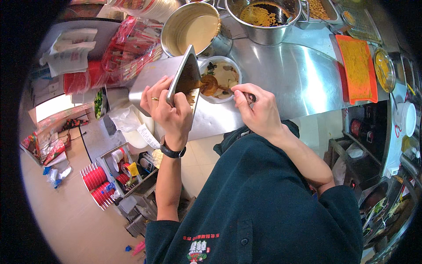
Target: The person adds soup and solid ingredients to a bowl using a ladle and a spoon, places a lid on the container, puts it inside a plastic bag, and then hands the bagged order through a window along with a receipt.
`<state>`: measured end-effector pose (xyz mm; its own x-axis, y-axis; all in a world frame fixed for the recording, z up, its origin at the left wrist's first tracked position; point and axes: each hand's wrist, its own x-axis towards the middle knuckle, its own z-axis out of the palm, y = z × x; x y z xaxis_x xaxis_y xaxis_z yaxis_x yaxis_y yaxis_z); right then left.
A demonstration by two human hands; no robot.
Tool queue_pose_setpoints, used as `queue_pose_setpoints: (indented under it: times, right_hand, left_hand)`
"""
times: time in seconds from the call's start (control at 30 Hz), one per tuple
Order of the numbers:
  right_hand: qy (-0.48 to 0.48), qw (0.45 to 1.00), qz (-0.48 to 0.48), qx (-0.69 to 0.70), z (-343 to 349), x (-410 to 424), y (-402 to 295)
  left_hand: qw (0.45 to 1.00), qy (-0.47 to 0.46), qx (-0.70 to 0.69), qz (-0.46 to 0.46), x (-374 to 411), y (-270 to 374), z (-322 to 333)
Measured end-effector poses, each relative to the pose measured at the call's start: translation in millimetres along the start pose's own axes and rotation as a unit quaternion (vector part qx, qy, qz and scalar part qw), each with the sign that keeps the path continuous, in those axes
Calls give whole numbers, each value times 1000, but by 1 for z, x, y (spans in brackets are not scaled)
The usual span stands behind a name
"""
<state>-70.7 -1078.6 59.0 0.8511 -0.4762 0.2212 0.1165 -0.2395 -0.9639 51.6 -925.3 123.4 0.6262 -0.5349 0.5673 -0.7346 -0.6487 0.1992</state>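
My left hand (171, 109) grips the rim of a deep stainless steel food pan (148, 79), tipped on its side with its mouth to the right. Brown sauce (188, 81) shows inside it. My right hand (258, 107) is closed around the dark handle of a ladle (209, 85). Orange-brown sauce fills the ladle's bowl, which is at the pan's lip and above a round plastic bowl (235, 67). Pale broth, dark leafy bits and light pieces of food lie in that bowl. The pan hides part of its left side.
Behind the bowl on the steel counter (283, 72) stand a pot of pale broth (197, 31) and a pot of dark oily liquid (263, 15). At right lies an orange tray of yellow powder (357, 69). Red plastic-wrapped packets (130, 46) are at left. Stacked red plates (95, 178) sit lower left.
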Motion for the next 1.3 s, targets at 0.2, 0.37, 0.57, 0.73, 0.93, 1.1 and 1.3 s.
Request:
queue_pose_setpoints:
  times: [0.2, 0.37, 0.57, 0.73, 0.93, 1.1, 1.3]
  right_hand:
    - [5, 999, 23, 28, 1, -4, 0]
    - [13, 999, 29, 34, 1, -4, 0]
    - [24, 999, 23, 35, 2, -4, 1]
    - [24, 998, 34, 47, 4, -7, 2]
    - [25, 997, 41, 52, 3, -7, 2]
    - [19, 997, 48, 55, 2, -8, 1]
    - [17, 998, 34, 56, 5, -11, 4]
  left_hand:
    - [1000, 10, -8, 27, 4, 6, -10]
    - [998, 6, -16, 65, 7, 11, -20]
    - [994, -4, -17, 104, 7, 13, -29]
    - [991, -27, -9, 130, 4, 14, -34]
    - [984, -57, -27, 168, 1, 9, -33]
    - [979, -62, -38, 193, -5, 7, -31]
    - [971, -93, -37, 217, -4, 10, -34]
